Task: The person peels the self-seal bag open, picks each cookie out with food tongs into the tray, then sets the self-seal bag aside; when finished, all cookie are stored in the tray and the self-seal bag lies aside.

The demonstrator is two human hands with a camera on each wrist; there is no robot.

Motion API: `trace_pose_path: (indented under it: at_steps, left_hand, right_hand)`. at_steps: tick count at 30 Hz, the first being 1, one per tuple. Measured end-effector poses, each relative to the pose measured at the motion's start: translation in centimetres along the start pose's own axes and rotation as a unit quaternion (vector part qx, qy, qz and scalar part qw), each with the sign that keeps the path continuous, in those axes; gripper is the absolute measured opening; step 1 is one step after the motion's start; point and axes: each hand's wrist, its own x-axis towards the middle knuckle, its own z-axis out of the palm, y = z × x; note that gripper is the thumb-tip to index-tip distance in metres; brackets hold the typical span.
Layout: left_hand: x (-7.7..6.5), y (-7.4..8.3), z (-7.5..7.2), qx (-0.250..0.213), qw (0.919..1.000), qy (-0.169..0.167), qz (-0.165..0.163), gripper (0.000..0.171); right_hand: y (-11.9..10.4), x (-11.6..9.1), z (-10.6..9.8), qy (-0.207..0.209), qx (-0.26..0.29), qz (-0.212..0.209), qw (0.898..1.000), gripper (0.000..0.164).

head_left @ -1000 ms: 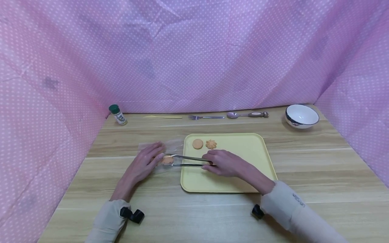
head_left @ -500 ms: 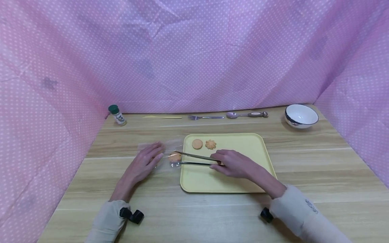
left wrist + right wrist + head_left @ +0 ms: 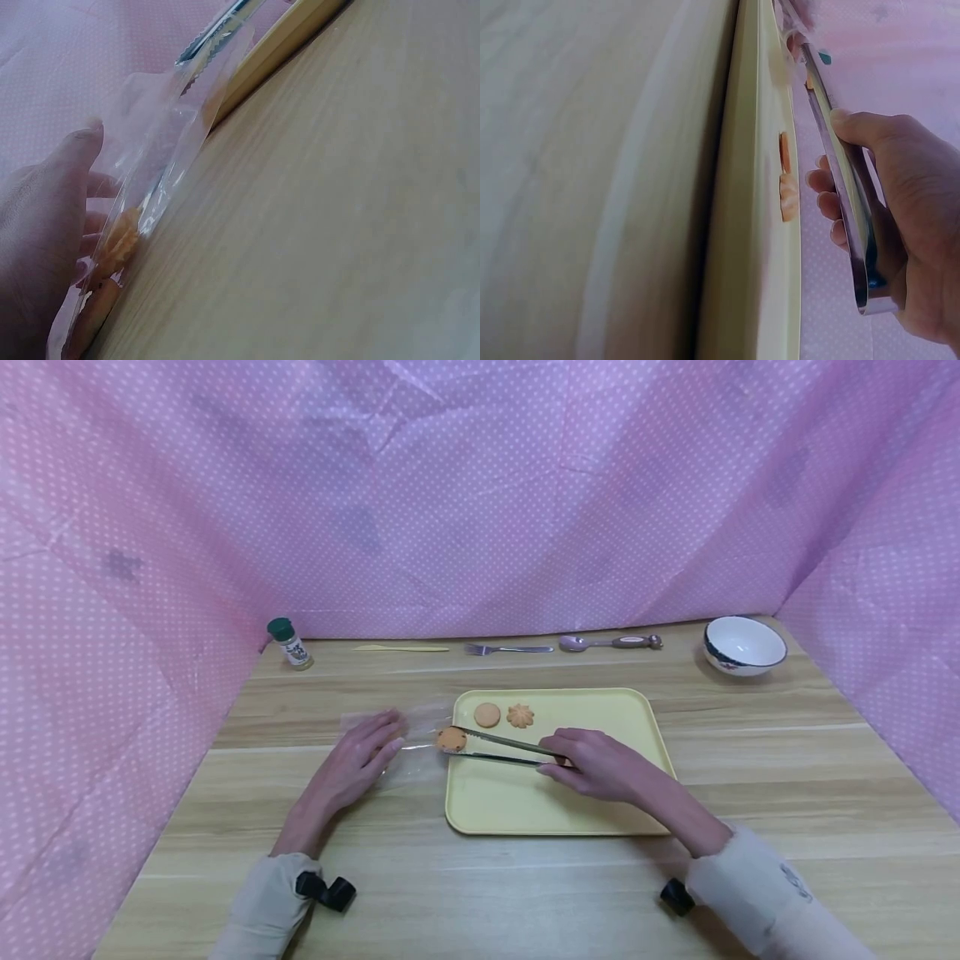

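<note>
My right hand [image 3: 600, 766] grips metal tongs [image 3: 510, 743] over the pale yellow tray [image 3: 540, 814]. Between the tongs' tips is a round speckled cookie [image 3: 452, 740], at the tray's left edge by the mouth of a clear plastic bag [image 3: 420, 764]. On that bag rests my left hand [image 3: 358, 760], its fingers fairly straight. The left wrist view shows more cookies [image 3: 118, 244] inside the bag, beneath the hand. A plain round cookie [image 3: 487, 715] and a flower-shaped cookie [image 3: 521, 716] lie side by side near the tray's back left corner.
Along the table's back lie a yellow knife [image 3: 401, 648], a fork [image 3: 510, 650] and a spoon [image 3: 611, 643]. A green-capped shaker [image 3: 291, 644] stands back left, a white bowl [image 3: 745, 647] back right. Pink dotted cloth [image 3: 480, 510] hangs behind.
The right hand has moved right with the tongs, drawing the speckled cookie from inside the bag to the tray's left edge. My left hand has stayed on the bag.
</note>
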Motion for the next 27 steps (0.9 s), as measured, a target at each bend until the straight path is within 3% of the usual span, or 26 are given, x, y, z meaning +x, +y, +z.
trace_pose_path:
  at_steps: [9,18,27]
  left_hand:
    - [0.0,0.0,-0.1,0.000,1.0000,0.002,0.000,0.046]
    - [0.0,0.0,0.1,0.002,1.0000,0.001,0.006,0.046]
    - [-0.1,0.0,0.0,0.000,1.0000,-0.004,-0.001,0.046]
  right_hand:
    - [1.0,-1.7,-0.5,0.041,-0.007,0.000,0.999,0.016]
    - [1.7,-3.7,-1.6,0.050,-0.012,0.037,0.998,0.014]
    - [2.7,-5.5,-2.5,0.073,-0.032,0.035,0.996,0.017]
